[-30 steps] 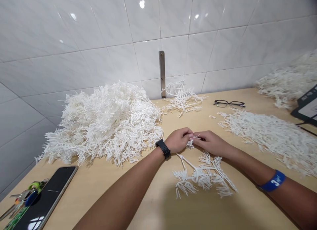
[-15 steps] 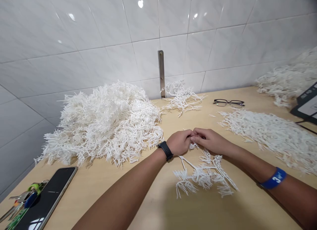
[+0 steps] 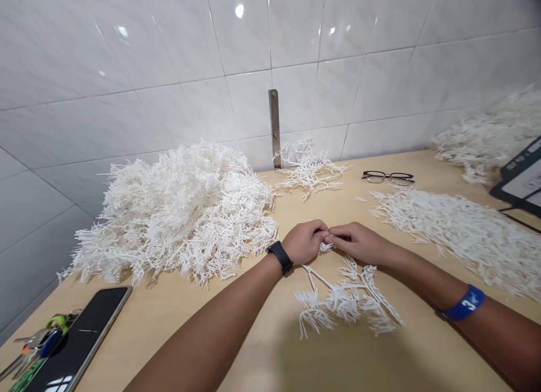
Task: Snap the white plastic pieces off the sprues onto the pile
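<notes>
My left hand [image 3: 303, 243], with a black watch at its wrist, is closed in a pinch. Its fingertips meet those of my right hand [image 3: 362, 243], also pinching. Between and just under them shows a small white branched plastic piece [image 3: 325, 248], mostly covered by the fingers. Closer to me on the table lies a larger cluster of white branched plastic [image 3: 344, 299], its thin twigs spreading out below both hands. To the left of my left hand rises a big heap of the same white branched pieces [image 3: 181, 212].
A smaller tangle of white branches [image 3: 310, 172] sits by the wall, near a metal bracket [image 3: 274, 127]. Eyeglasses [image 3: 387, 178] lie behind a spread of loose white bits [image 3: 452, 231]. A phone [image 3: 80, 338] and keys [image 3: 42, 338] are front left; a dark-framed device [image 3: 522, 172] stands right.
My fingertips have shifted slightly against each other, and the right hand's fingers are drawn back a little from the left's. The piles and the cluster stay where they were.
</notes>
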Demonstrator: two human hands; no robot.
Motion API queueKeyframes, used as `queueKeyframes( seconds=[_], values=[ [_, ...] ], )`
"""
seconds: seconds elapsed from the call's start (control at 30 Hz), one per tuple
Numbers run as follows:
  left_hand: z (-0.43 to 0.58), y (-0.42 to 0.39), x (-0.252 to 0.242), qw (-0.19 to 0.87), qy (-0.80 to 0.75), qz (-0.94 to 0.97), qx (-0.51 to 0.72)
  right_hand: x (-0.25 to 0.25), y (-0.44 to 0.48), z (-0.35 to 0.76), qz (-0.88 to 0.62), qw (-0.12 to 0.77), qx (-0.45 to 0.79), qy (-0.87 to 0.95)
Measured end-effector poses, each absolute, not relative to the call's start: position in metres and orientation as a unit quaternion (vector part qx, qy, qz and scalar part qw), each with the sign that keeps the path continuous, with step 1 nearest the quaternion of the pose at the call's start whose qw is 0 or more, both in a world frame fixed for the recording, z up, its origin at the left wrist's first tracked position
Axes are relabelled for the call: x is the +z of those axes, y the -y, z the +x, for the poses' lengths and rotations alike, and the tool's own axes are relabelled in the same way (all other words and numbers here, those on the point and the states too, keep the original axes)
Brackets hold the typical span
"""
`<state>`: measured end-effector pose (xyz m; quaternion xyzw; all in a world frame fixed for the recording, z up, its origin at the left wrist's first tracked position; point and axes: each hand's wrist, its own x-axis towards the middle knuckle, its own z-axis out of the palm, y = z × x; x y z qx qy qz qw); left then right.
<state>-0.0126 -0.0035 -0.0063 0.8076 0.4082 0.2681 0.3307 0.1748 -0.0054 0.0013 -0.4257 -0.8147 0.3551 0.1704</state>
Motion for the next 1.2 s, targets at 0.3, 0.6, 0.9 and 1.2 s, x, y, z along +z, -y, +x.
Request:
queueKeyframes(
  seconds=[0.3,0.6,0.9,1.2],
  values=[
    [-0.0105,0.0072,-0.0034,0.268,-0.42,0.84,0.213,0.0006,0.0061,0.1762,-0.427,0.15,0.359,0.816],
    [-0.0114,0.0046,-0.0056,0.299,-0.42,0.818,0.257,-0.0021,0.0062,0.1748,-0.432,0.151,0.312,0.832],
    [-0.0128,0.0043,-0.0035,0.316,-0.415,0.812,0.262,-0.0007,0.0077,0.1737,-0.442,0.154,0.31,0.828],
    [-0.0126,0.0038,-0.0035,0.316,-0.416,0.812,0.261,-0.0019,0.0075,0.1728,-0.458,0.153,0.302,0.822]
  ],
)
